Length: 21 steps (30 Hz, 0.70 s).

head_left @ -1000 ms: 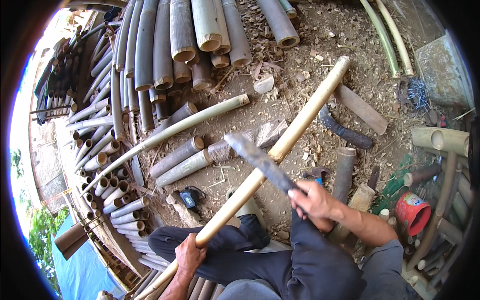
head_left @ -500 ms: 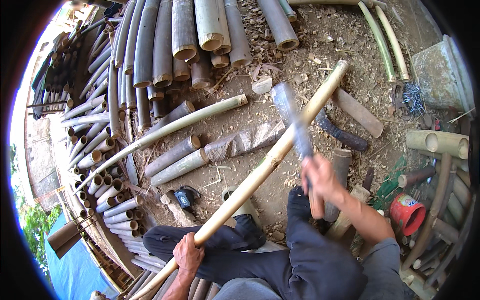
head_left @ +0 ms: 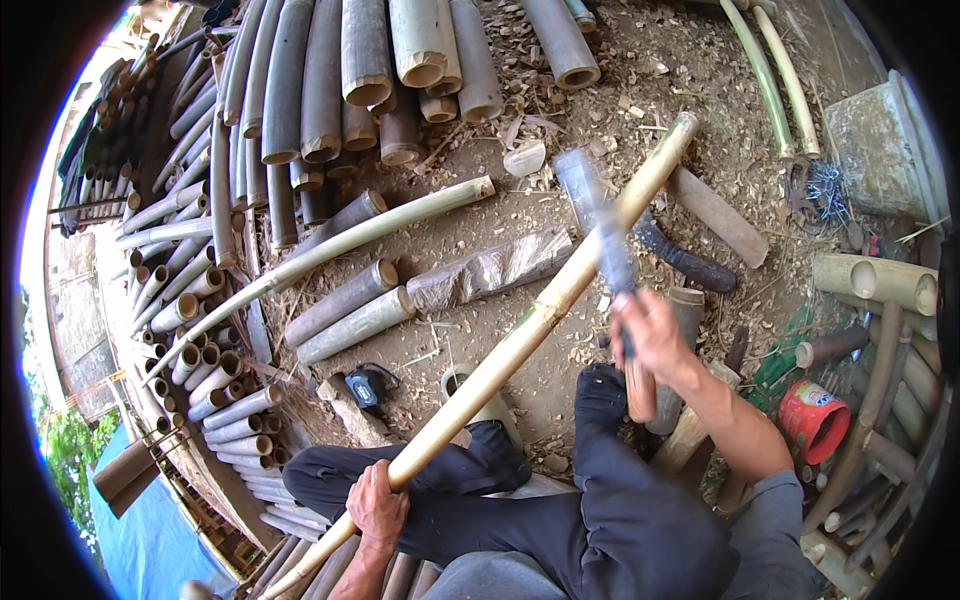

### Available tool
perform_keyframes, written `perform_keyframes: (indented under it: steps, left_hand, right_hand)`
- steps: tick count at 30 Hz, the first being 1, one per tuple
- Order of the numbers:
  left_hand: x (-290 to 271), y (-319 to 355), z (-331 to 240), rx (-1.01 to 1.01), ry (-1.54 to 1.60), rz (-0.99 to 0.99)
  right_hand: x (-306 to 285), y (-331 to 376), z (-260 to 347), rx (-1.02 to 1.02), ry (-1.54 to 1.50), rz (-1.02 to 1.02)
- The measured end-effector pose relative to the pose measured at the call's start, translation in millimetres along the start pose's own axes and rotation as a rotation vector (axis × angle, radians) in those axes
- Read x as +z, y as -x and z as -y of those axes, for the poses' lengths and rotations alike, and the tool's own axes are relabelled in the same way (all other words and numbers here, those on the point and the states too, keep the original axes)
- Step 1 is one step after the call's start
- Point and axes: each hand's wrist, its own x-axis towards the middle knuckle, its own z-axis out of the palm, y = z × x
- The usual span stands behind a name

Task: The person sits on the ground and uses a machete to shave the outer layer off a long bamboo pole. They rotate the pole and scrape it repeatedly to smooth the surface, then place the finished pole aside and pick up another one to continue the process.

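A long pale bamboo pole [head_left: 500,357] slants across my lap, from the lower left to the upper right. Low on the pole, above my left thigh, my left hand [head_left: 378,503] is wrapped round it. In my right hand [head_left: 652,335] is the wooden handle of a machete [head_left: 640,390]. Its wide blade, smeared by motion, crosses the upper part of the pole in this view. Whether the edge touches the bamboo I cannot tell. Beneath the pole's upper half lies a log with a rough, chopped face [head_left: 490,270].
Thick bamboo lengths [head_left: 322,90] are piled at the back left, with thinner cut pieces [head_left: 240,430] stacked below. A black tool-like object [head_left: 368,387] lies left of my feet. On the right are a red bucket [head_left: 815,420], more bamboo and a grey container [head_left: 880,150]. Chips litter the ground.
The machete and my right hand have shifted slightly to the right. My left hand keeps its grip, and the pole has barely moved.
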Motion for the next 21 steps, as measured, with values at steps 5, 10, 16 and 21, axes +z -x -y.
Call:
perform_keyframes:
  steps: [5,10,16,21]
  left_hand:
    - [4,-2,-3,0.004,-0.031,-0.035]
    - [8,0,-9,-0.023,-0.027,-0.096]
    - [4,2,-14,-0.067,0.029,-0.123]
    - [8,1,-17,-0.100,0.014,-0.154]
  right_hand:
    - [11,46,12,0.116,0.374,0.685]
    - [-2,4,6,-0.059,0.058,-0.062]
    - [-1,21,8,0.149,0.148,0.174]
    - [5,48,16,0.156,0.421,0.651]
